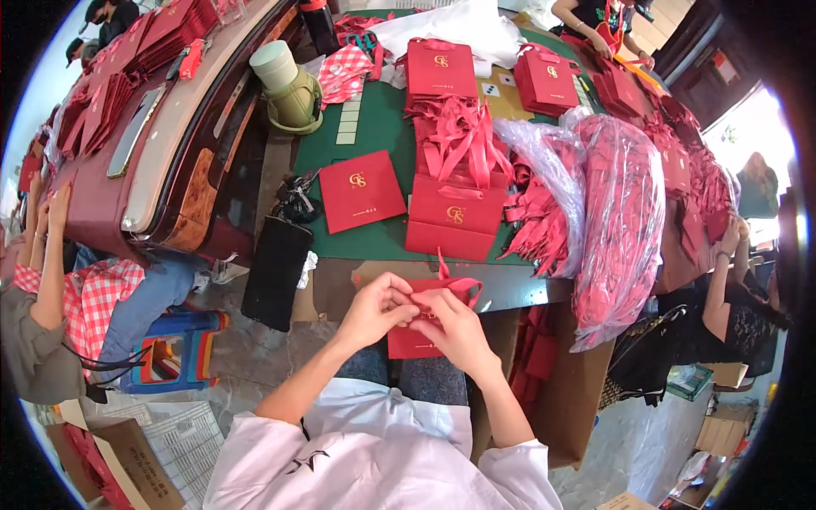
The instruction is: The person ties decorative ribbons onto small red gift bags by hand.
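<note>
A small red paper gift bag (410, 346) with a gold emblem rests on my lap at the table's front edge. A red ribbon (466, 287) loops up from its top, behind my right hand. My left hand (379, 311) is closed in a pinch over the bag's upper left part. My right hand (457, 330) lies across the bag's right side, its fingers bent in and meeting the left fingertips. What the fingertips pinch is hidden between them. Just beyond, a flat red bag (454, 216) lies on the green tabletop (374, 246) under a heap of red ribbons (463, 140).
Another red bag (362, 191) lies to the left, near a black pouch (277, 272). A plastic-wrapped ribbon bundle (619, 221) hangs over the right edge. A green cup (289, 93) and a stack of bags (546, 81) stand farther back. Co-workers sit on both sides; a cardboard box (565, 399) stands right.
</note>
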Demonstrator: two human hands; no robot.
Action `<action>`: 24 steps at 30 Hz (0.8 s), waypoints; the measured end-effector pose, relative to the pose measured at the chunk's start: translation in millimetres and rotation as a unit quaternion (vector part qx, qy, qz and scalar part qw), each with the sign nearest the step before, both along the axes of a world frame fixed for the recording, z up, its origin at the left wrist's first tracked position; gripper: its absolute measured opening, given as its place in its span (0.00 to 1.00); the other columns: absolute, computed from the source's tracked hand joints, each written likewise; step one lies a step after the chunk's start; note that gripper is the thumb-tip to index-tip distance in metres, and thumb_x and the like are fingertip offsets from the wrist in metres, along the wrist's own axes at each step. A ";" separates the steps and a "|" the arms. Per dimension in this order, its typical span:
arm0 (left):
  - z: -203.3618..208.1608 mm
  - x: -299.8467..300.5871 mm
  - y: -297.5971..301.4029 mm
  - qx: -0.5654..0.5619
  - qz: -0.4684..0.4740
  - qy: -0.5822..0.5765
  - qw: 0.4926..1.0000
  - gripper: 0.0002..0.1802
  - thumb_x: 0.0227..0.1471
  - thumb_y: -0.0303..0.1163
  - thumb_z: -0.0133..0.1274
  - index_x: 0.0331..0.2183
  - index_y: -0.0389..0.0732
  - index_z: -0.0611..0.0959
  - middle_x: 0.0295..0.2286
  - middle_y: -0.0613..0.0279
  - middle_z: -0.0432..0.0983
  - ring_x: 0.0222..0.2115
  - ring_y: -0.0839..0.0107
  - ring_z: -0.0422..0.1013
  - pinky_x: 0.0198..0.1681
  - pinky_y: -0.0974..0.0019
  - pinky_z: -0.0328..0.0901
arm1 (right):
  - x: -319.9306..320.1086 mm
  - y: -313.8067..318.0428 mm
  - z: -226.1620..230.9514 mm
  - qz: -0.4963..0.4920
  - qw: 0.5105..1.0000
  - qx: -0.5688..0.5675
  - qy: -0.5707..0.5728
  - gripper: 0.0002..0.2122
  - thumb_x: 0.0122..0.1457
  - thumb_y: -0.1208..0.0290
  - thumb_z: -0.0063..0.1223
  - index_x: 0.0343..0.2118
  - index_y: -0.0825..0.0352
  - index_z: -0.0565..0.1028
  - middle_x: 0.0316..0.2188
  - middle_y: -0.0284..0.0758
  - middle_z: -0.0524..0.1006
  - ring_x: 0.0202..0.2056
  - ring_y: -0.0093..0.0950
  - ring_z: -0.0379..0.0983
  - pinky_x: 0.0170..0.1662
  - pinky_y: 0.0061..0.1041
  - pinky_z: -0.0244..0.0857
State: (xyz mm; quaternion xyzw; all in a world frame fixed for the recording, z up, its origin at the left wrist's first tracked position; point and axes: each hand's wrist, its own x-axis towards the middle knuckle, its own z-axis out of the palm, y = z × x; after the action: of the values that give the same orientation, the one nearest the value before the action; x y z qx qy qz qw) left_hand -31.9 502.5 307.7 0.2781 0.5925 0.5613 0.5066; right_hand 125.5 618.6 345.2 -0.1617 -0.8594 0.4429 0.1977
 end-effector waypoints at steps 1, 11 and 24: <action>0.7 -2.8 2.1 0.018 -0.006 0.005 1.000 0.15 0.55 0.22 0.59 0.43 0.36 0.73 0.31 0.61 0.79 0.32 0.76 0.77 0.34 0.72 0.72 | -3.1 0.7 -8.8 -0.004 1.000 0.011 -0.006 0.14 0.53 0.79 0.64 0.43 0.68 0.77 0.38 0.39 0.78 0.37 0.33 0.78 0.38 0.27 0.74; -3.0 -6.4 -1.4 0.024 0.015 0.490 0.871 0.15 0.46 0.29 0.64 0.40 0.40 0.83 0.36 0.59 0.73 0.39 0.58 0.71 0.42 0.59 0.69 | -17.4 4.7 -45.8 -0.133 0.990 0.049 -0.006 0.05 0.54 0.75 0.62 0.33 0.66 0.77 0.29 0.39 0.76 0.30 0.40 0.77 0.33 0.36 0.69; 57.5 -15.3 44.9 0.089 0.026 0.453 0.887 0.05 0.50 0.21 0.56 0.31 0.37 0.76 0.29 0.57 0.69 0.29 0.59 0.73 0.32 0.60 0.67 | -10.3 20.6 -3.9 -0.185 0.975 0.080 0.097 0.06 0.51 0.79 0.65 0.32 0.68 0.78 0.27 0.37 0.75 0.27 0.32 0.73 0.31 0.28 0.66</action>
State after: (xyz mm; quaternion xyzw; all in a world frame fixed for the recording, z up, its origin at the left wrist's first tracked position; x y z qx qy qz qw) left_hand -47.2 547.4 365.2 0.5305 0.7124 0.4371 0.1413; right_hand 115.2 639.2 341.3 -0.2574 -0.8243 0.3417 0.3709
